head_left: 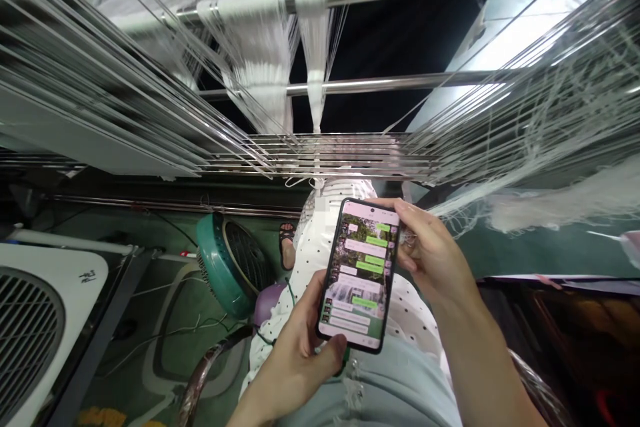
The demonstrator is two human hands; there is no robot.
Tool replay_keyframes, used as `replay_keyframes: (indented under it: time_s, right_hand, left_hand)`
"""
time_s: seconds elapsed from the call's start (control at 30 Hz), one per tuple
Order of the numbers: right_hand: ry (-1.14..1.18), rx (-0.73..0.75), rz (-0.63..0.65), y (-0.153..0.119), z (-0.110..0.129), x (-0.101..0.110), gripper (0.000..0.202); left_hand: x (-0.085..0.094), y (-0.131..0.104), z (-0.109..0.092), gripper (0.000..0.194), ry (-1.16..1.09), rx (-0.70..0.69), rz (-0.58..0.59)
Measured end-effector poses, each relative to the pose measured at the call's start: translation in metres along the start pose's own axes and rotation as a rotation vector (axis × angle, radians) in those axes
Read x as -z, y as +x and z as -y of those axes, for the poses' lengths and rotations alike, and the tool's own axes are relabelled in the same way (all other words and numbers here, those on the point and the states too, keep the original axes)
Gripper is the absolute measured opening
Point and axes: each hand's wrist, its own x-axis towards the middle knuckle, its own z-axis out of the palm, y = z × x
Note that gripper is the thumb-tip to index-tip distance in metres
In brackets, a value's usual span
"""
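A black-edged smartphone (361, 277) is tilted above my lap, its lit screen showing a chat with green and white message bubbles. My left hand (313, 347) grips its lower left side, with the thumb at the bottom edge of the screen. At the upper right, my right hand (425, 240) is closed around the phone's corner and side; some of its fingers are hidden behind the phone. White dotted cloth (320, 247) covers my legs beneath. Just beyond the phone, a bundle of white threads (316, 100) narrows to a knot.
Thin metal strips (340, 157) cross in front, with steel bars (400, 83) and hanging white yarn (260, 33) behind. A green round fan (233, 263) stands on the floor at left, near a large white fan (45, 327). Loose threads (560, 93) hang at right.
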Motion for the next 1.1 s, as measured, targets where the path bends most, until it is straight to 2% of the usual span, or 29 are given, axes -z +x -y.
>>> replay_keyframes:
  time_s: [0.17,0.4,0.7,0.9,1.1]
  right_hand:
    - [0.076,-0.061,-0.025,0.003,-0.006,0.001,0.029]
    - [0.082,-0.074,-0.045,0.004,-0.010,0.002,0.032]
    - [0.090,-0.078,-0.057,0.005,-0.013,0.001,0.036]
    - [0.133,-0.075,-0.038,0.002,-0.012,0.001,0.032]
    - [0.140,-0.067,-0.009,-0.002,-0.010,0.000,0.030]
  left_hand:
    - [0.001,-0.001,0.001,0.062,-0.023,-0.009,0.003]
    - [0.004,-0.002,0.008,0.069,-0.008,0.007,-0.042]
    - [0.000,0.000,0.002,0.061,-0.005,0.008,-0.017]
    - [0.003,0.002,0.005,0.063,-0.007,0.000,-0.035]
    - [0.003,0.000,0.008,0.066,0.022,0.057,-0.157]
